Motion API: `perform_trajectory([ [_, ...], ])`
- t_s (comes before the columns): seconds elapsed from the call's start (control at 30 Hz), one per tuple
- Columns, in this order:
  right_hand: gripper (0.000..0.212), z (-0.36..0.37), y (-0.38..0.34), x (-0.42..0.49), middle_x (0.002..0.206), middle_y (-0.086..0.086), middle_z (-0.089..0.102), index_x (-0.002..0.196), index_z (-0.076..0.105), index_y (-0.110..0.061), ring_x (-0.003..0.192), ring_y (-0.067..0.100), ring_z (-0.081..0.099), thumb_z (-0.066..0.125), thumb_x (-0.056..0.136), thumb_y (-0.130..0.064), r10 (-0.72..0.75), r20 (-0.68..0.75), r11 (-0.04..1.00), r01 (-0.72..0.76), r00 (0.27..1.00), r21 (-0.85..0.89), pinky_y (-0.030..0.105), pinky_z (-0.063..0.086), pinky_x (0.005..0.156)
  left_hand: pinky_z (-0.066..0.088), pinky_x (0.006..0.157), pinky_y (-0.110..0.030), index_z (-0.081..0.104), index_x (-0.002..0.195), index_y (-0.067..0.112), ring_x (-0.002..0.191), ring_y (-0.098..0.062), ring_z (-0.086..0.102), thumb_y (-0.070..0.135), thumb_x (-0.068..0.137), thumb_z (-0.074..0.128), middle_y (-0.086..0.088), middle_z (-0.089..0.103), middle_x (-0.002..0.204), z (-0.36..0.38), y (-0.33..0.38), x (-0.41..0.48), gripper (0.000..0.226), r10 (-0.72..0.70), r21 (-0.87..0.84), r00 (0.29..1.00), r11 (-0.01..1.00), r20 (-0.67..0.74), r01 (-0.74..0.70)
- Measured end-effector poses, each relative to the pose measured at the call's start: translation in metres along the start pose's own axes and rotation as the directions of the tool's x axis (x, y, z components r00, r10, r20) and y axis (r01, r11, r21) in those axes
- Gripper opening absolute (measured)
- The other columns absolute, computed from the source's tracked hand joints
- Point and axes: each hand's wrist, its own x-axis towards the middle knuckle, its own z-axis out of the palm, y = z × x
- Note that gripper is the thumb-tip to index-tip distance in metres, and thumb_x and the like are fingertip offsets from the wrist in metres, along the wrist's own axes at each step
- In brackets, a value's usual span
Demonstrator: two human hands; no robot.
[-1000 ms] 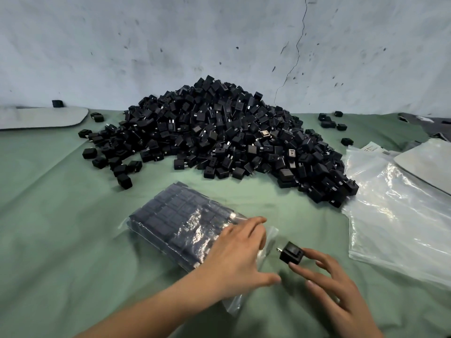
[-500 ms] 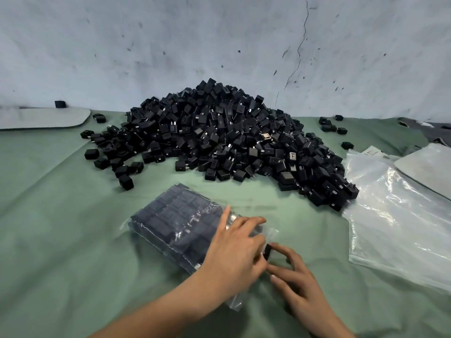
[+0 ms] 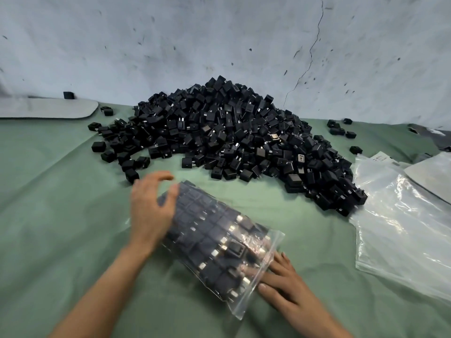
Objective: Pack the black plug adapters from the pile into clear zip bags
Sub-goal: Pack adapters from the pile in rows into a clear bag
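The clear plastic zip bag (image 3: 214, 230) lies slantwise on the green-clothed bench (image 3: 61, 203), packed with neat rows of small black cube plug adapters (image 3: 234, 247), metal prongs glinting. The left hand (image 3: 148, 211) cups its far end, blurred, grip unclear. The right hand (image 3: 283, 281) presses straight fingers at its mouth. Bare cloth lies to the left, the loose black pile (image 3: 231, 132) behind, and empty clear bags (image 3: 400, 228) to the right.

No text, brand or number can be read. Dark print is seen on a white label (image 3: 384, 158) at the far edge of the empty bags (image 3: 402, 228), but it is too small and blurred to be made out. Nothing legible is shown on the adapters (image 3: 231, 137) or the filled bag (image 3: 219, 240).
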Motion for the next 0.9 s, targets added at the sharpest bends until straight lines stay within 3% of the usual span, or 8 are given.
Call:
perform_trajectory([
  [0.1, 0.035, -0.001, 0.002, 0.006, 0.150, -0.033, 0.018, 0.128, 0.042, -0.062, 0.144, -0.002, -0.002, 0.037, 0.094, -0.053, -0.034, 0.065, 0.997, 0.038, 0.997, -0.065, 0.046, -0.009, 0.118, 0.039, 0.103, -0.042, 0.055, 0.119, 0.011, 0.116, -0.023, 0.051, 0.034, 0.090, 0.045, -0.007, 0.058, 0.122, -0.010, -0.054, 0.000, 0.039, -0.266, -0.041, 0.954, 0.964, -0.137, 0.263],
  [0.17, 0.035, 0.001, 0.003, 0.014, 0.153, -0.030, 0.009, 0.127, 0.033, -0.070, 0.144, -0.001, -0.009, 0.033, 0.096, -0.054, -0.034, 0.106, 0.987, 0.050, 0.994, -0.150, 0.049, -0.012, 0.117, 0.038, 0.099, -0.023, 0.053, 0.120, 0.014, 0.116, -0.021, 0.052, 0.033, 0.091, 0.045, -0.004, 0.058, 0.121, -0.010, -0.075, -0.006, 0.035, -0.353, -0.145, 0.927, 0.931, -0.124, 0.335],
  [0.23, 0.035, 0.003, 0.004, 0.019, 0.152, -0.033, -0.001, 0.126, 0.025, -0.074, 0.142, -0.002, -0.015, 0.025, 0.095, -0.059, -0.025, 0.120, 0.980, 0.048, 0.992, -0.191, 0.051, -0.011, 0.117, 0.035, 0.086, -0.004, 0.052, 0.115, 0.021, 0.112, -0.018, 0.055, 0.026, 0.096, 0.047, -0.001, 0.060, 0.116, -0.006, -0.085, -0.007, 0.021, -0.427, -0.266, 0.900, 0.881, -0.090, 0.391],
  [0.3, 0.037, 0.005, 0.004, 0.025, 0.147, -0.042, -0.009, 0.125, 0.023, -0.077, 0.140, -0.006, -0.015, 0.015, 0.089, -0.072, -0.006, 0.126, 0.982, 0.030, 0.992, -0.187, 0.052, -0.007, 0.118, 0.034, 0.077, 0.000, 0.050, 0.113, 0.025, 0.102, -0.006, 0.058, 0.018, 0.100, 0.047, 0.000, 0.062, 0.111, -0.003, -0.091, -0.006, 0.015, -0.432, -0.245, 0.900, 0.880, -0.058, 0.407],
  [0.37, 0.038, 0.007, 0.001, 0.029, 0.142, -0.047, -0.012, 0.123, 0.025, -0.077, 0.138, -0.010, -0.011, 0.016, 0.086, -0.076, 0.016, 0.112, 0.989, 0.001, 0.994, -0.148, 0.051, -0.002, 0.118, 0.036, 0.079, -0.008, 0.049, 0.114, 0.028, 0.095, 0.000, 0.058, 0.019, 0.102, 0.044, 0.002, 0.063, 0.107, 0.000, -0.094, -0.006, 0.016, -0.417, -0.214, 0.909, 0.890, -0.017, 0.404],
  [0.53, 0.037, 0.014, -0.003, 0.042, 0.147, -0.042, -0.001, 0.123, 0.030, -0.075, 0.141, -0.008, -0.008, 0.033, 0.091, -0.056, 0.003, 0.028, 0.997, -0.001, 1.000, -0.082, 0.056, -0.006, 0.116, 0.044, 0.094, -0.038, 0.049, 0.116, 0.027, 0.098, -0.019, 0.060, 0.021, 0.104, 0.038, 0.003, 0.064, 0.099, 0.002, -0.098, -0.005, 0.017, -0.426, -0.255, 0.905, 0.873, 0.013, 0.415],
  [0.7, 0.033, 0.022, 0.004, 0.040, 0.146, -0.043, 0.001, 0.119, 0.036, -0.075, 0.141, -0.006, -0.006, 0.033, 0.088, -0.063, 0.027, 0.014, 0.997, -0.026, 1.000, -0.066, 0.061, 0.001, 0.115, 0.044, 0.095, -0.041, 0.049, 0.114, 0.030, 0.095, -0.015, 0.061, 0.029, 0.101, 0.037, 0.007, 0.066, 0.096, 0.003, -0.101, -0.006, 0.018, -0.414, -0.273, 0.910, 0.875, 0.002, 0.399],
  [0.9, 0.033, 0.025, -0.003, 0.046, 0.141, -0.048, -0.016, 0.120, 0.023, -0.079, 0.137, -0.009, -0.024, 0.014, 0.089, -0.070, -0.031, 0.039, 0.959, 0.040, 0.999, -0.281, 0.045, -0.035, 0.103, 0.045, 0.094, -0.043, 0.050, 0.113, 0.032, 0.096, -0.019, 0.063, 0.040, 0.094, 0.035, 0.006, 0.067, 0.094, 0.005, -0.102, -0.006, 0.025, -0.425, -0.282, 0.905, 0.868, 0.004, 0.409],
])
